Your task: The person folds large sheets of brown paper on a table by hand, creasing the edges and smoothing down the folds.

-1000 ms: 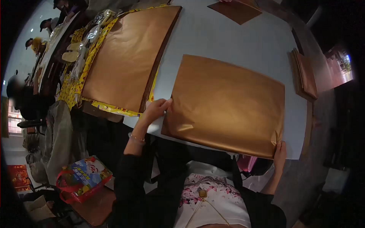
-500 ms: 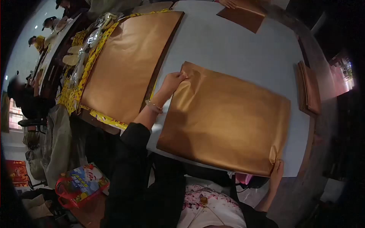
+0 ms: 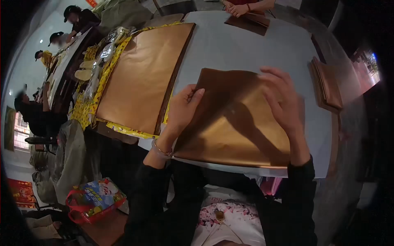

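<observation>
A large copper-brown sheet (image 3: 246, 135), paper or foil-like, lies on the grey tabletop in front of me. Its upper left part is raised and dark, with a shadow falling across the rest. My left hand (image 3: 184, 107), with a bracelet at the wrist, pinches the sheet's left edge between thumb and fingers. Over the sheet's upper right corner is my right hand (image 3: 281, 98), slightly blurred, its fingers curved and apart. I cannot tell whether its fingertips touch the sheet's edge.
A stack of copper sheets (image 3: 145, 74) lies left on yellow wrapping (image 3: 102, 78). Folded brown pieces (image 3: 326, 86) sit at the table's right edge. Across the table, another person's hands (image 3: 238, 9) touch a folded sheet (image 3: 248, 24). A red bag (image 3: 96, 201) stands lower left.
My right hand has left the lower right corner and moved up over the sheet's far right. My left hand has come slightly nearer, and the sheet's upper left part now stands raised.
</observation>
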### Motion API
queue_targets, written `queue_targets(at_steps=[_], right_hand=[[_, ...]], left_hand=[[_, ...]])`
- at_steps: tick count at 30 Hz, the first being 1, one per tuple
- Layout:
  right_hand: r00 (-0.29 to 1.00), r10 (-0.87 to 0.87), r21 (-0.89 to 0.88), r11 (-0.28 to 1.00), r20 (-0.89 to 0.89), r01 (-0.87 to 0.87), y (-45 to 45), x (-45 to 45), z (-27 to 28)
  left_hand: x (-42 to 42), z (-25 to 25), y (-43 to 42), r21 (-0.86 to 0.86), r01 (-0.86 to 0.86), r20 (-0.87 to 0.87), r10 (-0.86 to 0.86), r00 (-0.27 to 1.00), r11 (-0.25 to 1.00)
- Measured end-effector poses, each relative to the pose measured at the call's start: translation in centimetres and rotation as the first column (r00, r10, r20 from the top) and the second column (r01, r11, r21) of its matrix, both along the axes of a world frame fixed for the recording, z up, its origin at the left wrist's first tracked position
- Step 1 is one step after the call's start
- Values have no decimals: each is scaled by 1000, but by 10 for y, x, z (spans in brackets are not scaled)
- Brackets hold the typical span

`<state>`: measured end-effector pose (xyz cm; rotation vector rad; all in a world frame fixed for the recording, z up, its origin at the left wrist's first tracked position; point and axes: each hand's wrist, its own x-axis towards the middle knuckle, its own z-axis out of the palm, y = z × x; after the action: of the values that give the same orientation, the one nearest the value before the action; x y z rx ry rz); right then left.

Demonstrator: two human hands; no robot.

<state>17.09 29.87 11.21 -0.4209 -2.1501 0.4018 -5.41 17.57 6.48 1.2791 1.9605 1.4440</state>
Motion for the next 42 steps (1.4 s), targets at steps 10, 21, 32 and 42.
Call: queue_targets(at_steps=[10, 21, 32, 42], right_hand=[[857, 515, -517, 727, -24, -452, 5, -90, -16], [868, 489, -530, 715, -88, -456, -5, -84, -16], [867, 471, -559, 679, -164, -475, -7, -83, -18], [892, 436, -504, 748, -119, -433, -9, -81, -18]], left_hand=[[6, -1, -24, 135, 43, -13, -42, 999, 990], [20, 7, -28, 155, 35, -51, -27, 998, 987], [26, 11, -23, 158, 47, -198, -15, 980, 986], [24, 5, -22, 162, 41, -211, -6, 978, 986]])
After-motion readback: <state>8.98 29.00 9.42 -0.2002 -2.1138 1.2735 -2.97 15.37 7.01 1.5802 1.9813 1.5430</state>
